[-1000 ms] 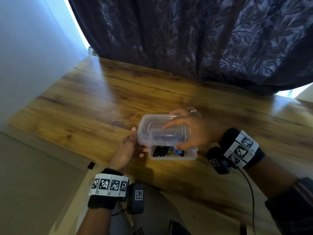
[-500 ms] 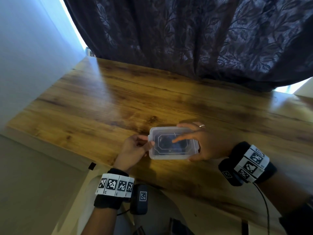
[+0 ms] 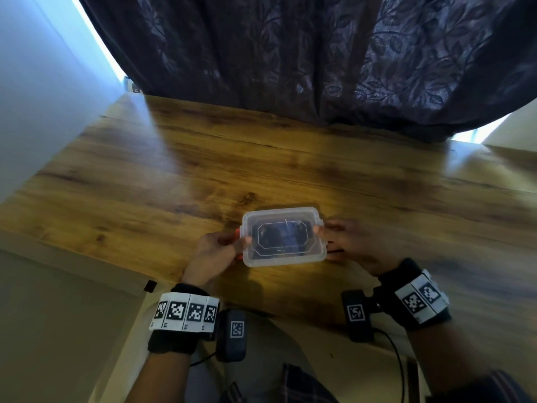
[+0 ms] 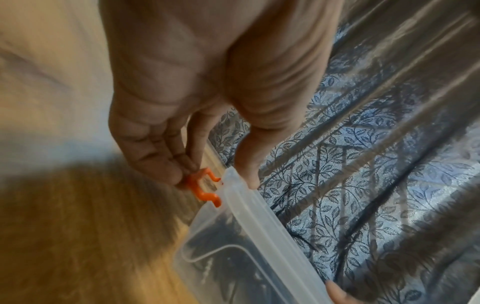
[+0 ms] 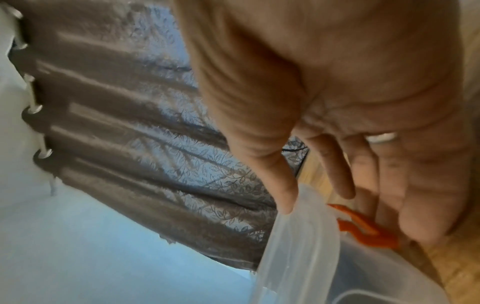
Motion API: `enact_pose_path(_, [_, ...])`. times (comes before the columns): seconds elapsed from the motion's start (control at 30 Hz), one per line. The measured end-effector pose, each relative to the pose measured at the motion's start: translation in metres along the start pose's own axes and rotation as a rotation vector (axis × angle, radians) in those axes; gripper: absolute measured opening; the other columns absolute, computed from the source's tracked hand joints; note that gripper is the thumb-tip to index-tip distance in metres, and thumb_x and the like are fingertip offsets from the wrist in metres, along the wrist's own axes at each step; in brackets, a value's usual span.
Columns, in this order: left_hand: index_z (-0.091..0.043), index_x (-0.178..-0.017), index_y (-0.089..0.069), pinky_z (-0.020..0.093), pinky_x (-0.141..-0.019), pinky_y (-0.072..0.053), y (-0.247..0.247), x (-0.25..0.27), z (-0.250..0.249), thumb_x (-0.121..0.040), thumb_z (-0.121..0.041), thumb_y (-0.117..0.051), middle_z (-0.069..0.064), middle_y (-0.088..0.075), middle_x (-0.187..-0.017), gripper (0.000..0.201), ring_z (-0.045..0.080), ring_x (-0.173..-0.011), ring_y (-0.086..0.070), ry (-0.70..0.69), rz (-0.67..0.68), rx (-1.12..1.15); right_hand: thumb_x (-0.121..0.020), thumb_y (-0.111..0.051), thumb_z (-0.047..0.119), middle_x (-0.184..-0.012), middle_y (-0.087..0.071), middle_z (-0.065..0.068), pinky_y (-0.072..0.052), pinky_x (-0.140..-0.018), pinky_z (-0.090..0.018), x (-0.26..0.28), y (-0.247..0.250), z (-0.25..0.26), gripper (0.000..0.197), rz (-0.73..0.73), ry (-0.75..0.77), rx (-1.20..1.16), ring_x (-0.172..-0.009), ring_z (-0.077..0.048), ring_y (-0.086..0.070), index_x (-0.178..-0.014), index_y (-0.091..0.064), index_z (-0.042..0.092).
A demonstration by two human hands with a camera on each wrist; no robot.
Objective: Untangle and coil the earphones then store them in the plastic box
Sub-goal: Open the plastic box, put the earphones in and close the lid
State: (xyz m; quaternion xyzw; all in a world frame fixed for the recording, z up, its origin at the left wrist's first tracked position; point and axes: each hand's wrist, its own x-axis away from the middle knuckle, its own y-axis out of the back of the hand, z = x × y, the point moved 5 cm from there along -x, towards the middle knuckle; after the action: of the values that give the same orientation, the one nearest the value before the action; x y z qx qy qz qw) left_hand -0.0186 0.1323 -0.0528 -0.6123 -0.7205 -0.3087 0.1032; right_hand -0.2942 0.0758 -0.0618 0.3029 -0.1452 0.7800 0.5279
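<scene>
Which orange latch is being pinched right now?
The orange plastic latch at the clear plastic box's left end: left hand fingertips pinch it. Right hand's straight fingers only lie over the other latch.

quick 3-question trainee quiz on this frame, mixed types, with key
1. True or false: the lid sits on the plastic box.
2. What colour are the latches at the box ends? A green, B orange, C white.
3. Where are the earphones?

Key: 1 true. 2 B. 3 Inside the box, seen as a dark shape through the lid. The left hand and right hand sit at the box's two ends, at the latches.
</scene>
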Motion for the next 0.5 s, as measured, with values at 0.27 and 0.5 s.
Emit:
enact_pose_path(0.27, [-0.017,-0.104,-0.072,0.022,-0.067,-0.045,-0.004,0.01,-0.012,-0.085,-0.027,-0.077,-0.007,-0.068,-0.088,0.022,0.01,-0.087,-0.063,-0.224,-0.244,-0.136,-0.084,-0.078,0.023,-0.096,-0.073,-0.003,-0.054,-0.059,-0.02,0.023,-0.002,0.006,0.022,-0.302,0.197,-0.088,-0.076,-0.012,-0.071,-0.102,-0.068,0.016])
enact_pose_path(0.5, [-0.017,-0.076,-0.075,0.019,-0.055,-0.039,-0.009,0.016,-0.025,-0.087,-0.019,-0.072,-0.005,-0.069,-0.069,0.011,0.002,-0.063,-0.06,-0.386,-0.32,-0.351,-0.097,-0.064,0.024,-0.078,-0.069,0.002,-0.051,-0.06,-0.018,0.039,-0.025,0.019,0.013,-0.558,0.44,0.42,-0.068,-0.007,-0.065,-0.086,-0.068,0.017])
